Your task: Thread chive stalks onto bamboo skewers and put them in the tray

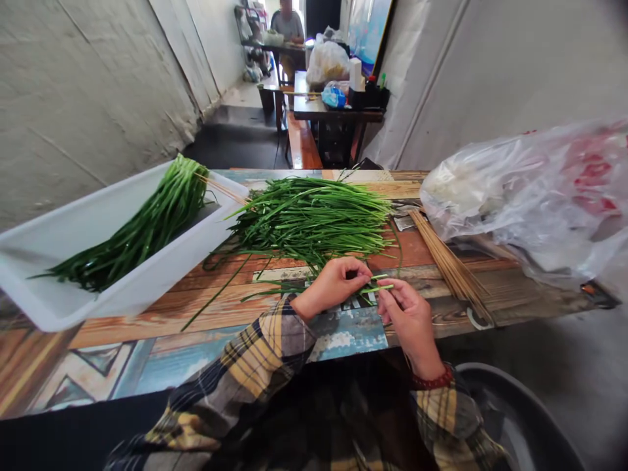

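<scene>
My left hand (pixel 336 282) is closed on a small bunch of green chive stalks (pixel 275 289) that lie across the patterned wooden table (pixel 147 366). My right hand (pixel 409 317) pinches the pale cut ends of the same stalks just to the right of the left hand. Both hands sit near the table's front edge. Behind them lies a large loose pile of chives (pixel 314 219). A bundle of thin bamboo skewers (pixel 449 261) lies to the right of the pile.
A white plastic tub (pixel 69 304) at the left holds skewered chives (pixel 142 229). A clear plastic bag (pixel 534 190) lies at the right. A dark basin (pixel 534 418) stands below the table's edge. A person sits at a far table (pixel 287 23).
</scene>
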A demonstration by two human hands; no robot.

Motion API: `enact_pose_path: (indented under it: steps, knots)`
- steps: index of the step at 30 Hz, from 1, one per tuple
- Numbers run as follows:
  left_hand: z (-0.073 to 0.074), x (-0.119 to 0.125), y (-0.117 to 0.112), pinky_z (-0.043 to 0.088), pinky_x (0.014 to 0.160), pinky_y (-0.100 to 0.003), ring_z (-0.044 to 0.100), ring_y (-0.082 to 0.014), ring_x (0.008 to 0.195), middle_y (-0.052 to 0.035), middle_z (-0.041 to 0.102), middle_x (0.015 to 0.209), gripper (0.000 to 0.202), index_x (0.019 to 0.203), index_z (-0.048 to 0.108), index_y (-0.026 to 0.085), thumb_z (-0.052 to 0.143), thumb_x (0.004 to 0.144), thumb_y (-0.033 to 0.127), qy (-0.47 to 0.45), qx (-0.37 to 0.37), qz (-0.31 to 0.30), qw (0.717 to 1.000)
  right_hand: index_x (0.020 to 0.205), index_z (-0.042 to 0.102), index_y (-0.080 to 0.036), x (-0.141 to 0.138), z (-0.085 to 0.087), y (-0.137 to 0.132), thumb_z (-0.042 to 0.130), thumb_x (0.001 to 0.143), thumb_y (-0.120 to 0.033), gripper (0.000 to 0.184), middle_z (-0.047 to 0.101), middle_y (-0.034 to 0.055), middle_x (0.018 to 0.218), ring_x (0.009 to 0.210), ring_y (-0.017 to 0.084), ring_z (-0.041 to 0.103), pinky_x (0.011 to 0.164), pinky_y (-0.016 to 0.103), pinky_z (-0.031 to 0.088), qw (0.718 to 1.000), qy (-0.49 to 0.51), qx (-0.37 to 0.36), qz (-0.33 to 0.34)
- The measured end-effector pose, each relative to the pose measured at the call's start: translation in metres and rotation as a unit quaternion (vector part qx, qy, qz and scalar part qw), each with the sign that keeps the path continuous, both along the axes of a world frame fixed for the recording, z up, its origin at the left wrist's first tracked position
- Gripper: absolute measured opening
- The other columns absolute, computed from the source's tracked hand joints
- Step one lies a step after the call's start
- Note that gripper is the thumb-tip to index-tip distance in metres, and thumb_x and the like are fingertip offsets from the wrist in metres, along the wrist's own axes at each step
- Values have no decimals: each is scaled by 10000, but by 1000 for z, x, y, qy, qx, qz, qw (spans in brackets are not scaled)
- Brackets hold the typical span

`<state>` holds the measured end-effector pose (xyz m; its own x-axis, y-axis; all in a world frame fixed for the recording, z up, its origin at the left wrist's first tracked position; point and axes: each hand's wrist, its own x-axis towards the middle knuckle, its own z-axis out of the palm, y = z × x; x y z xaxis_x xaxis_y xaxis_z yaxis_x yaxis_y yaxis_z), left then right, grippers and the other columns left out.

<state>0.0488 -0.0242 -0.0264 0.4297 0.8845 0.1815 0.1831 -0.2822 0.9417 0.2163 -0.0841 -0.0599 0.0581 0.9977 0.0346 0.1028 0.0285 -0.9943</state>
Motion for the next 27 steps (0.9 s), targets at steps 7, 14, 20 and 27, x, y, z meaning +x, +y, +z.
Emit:
enact_pose_path:
  steps: [7, 14, 20, 27]
  knots:
    - [1, 2, -2, 437, 622, -200, 547, -100, 665, -36, 630, 728, 134, 788, 668, 97, 592, 796, 207, -14, -16, -13, 1000, 1030, 611, -188, -1, 0, -2, 563, 866, -371, 250, 545, -43, 555, 422, 90, 472, 407, 201, 384, 998, -58, 20, -20]
    - [0, 5, -4, 408, 579, -190, 515, -84, 614, -15, 602, 683, 129, 784, 671, 95, 592, 794, 197, -18, -20, -23, 999, 1008, 599, -192, -2, 2, -4, 539, 878, -341, 206, 531, -52, 540, 425, 85, 462, 425, 196, 383, 996, -76, 38, -25]
    - [-2, 6, -3, 401, 589, -193, 525, -89, 622, -15, 608, 675, 115, 753, 673, 102, 592, 791, 174, 1, 28, -11, 1000, 988, 592, -193, -3, 1, -3, 551, 868, -366, 215, 528, -56, 540, 394, 81, 453, 392, 194, 368, 998, -54, 17, -23]
    - [-1, 7, -5, 405, 639, -201, 544, -98, 667, -12, 617, 688, 132, 729, 671, 126, 564, 805, 133, 41, 96, 7, 995, 988, 601, -196, -2, 0, -3, 568, 855, -375, 226, 533, -53, 546, 404, 82, 461, 386, 192, 364, 999, -46, 8, -26]
